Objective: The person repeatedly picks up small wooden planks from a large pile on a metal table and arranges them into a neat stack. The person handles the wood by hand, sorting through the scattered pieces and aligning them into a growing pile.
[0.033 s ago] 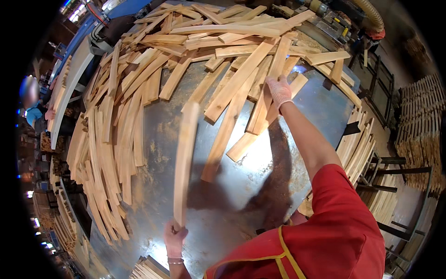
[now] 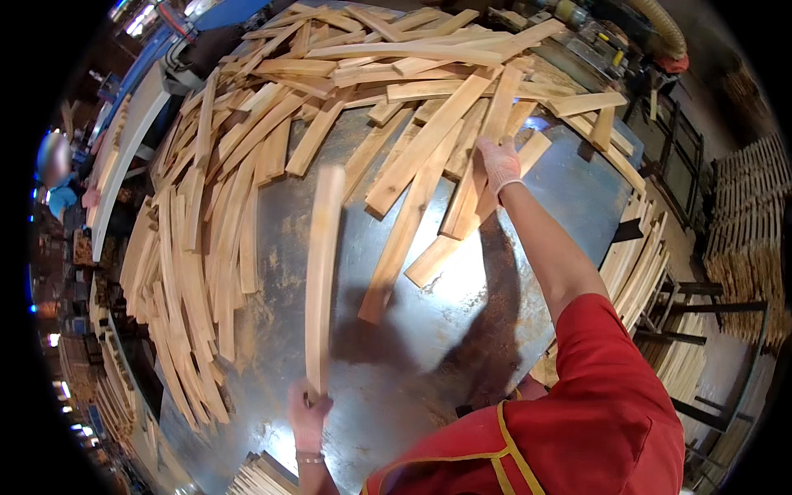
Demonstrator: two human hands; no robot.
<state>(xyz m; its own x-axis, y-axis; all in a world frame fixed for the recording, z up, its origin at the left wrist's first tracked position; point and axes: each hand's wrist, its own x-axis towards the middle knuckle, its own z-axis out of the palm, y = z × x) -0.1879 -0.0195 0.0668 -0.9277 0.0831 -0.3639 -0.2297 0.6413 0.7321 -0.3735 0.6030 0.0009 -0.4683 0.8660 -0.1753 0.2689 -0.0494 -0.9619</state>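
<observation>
My left hand (image 2: 308, 412), in a pale glove, is closed round the lower end of a wooden strip (image 2: 322, 280). That strip stands out away from me over the metal table (image 2: 280, 330), its far end slightly blurred. Further off to the right, my gloved right hand (image 2: 499, 163) is closed on another wooden strip (image 2: 501, 103) that lies among the loose ones. Beside this hand, several strips point toward me, including a long wooden strip (image 2: 412, 223) with a dark near end. My right fingers are partly hidden by the back of the hand.
A large heap of wooden strips (image 2: 272, 124) curves along the table's far and left sides. Near the front edge sits a small stack of strips (image 2: 262, 477). Machinery (image 2: 590, 45) stands at the far right, with tall stacked wood (image 2: 747, 239) beyond a metal rack (image 2: 701, 309).
The far end of the strip in my left hand has swung slightly left and away from me. My right hand has hardly moved.
</observation>
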